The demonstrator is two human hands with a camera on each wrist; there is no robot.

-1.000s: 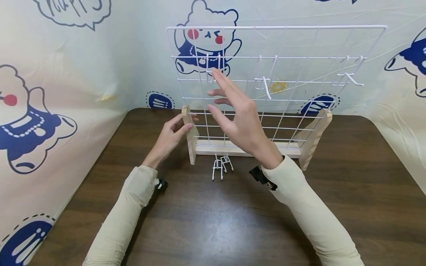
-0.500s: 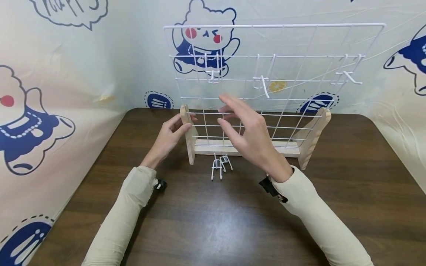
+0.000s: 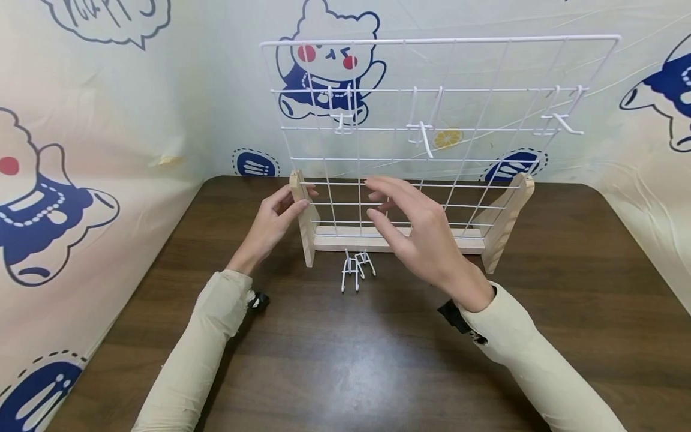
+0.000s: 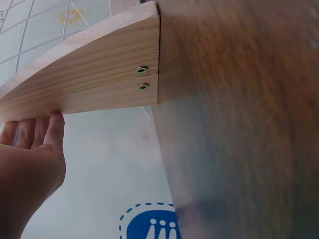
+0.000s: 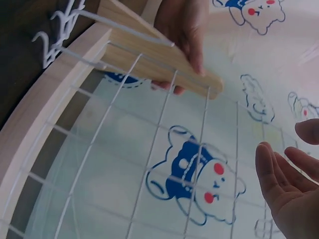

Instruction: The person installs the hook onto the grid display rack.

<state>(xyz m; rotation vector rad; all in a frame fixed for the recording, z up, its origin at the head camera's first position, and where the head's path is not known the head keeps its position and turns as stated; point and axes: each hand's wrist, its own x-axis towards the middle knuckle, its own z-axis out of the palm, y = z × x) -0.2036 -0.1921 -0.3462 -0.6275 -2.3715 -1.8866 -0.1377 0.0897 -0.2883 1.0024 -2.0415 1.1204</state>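
Note:
A white wire grid panel (image 3: 486, 66) stands upright in a wooden stand (image 3: 378, 242) on the dark table (image 3: 345, 360). Three white hooks hang on its second wire: left (image 3: 341, 123), middle (image 3: 423, 137) and right (image 3: 564, 123). My left hand (image 3: 288, 205) grips the stand's left upright (image 3: 306, 240), thumb in front and fingers behind; the right wrist view shows those fingers (image 5: 182, 35) wrapped round the wood (image 5: 149, 55). My right hand (image 3: 396, 210) hovers in front of the lower grid, fingers spread and holding nothing. Loose white hooks (image 3: 355, 270) lie on the table before the stand.
Cartoon-printed sheeting (image 3: 108, 120) walls the table at the back and both sides. The stand's right upright (image 3: 504, 222) leans at the right. Bare wood tabletop stretches in front of the stand and to its right.
My right hand has come down and back from the left hook high on the grid to the lower wires. The left hand keeps its grip on the upright.

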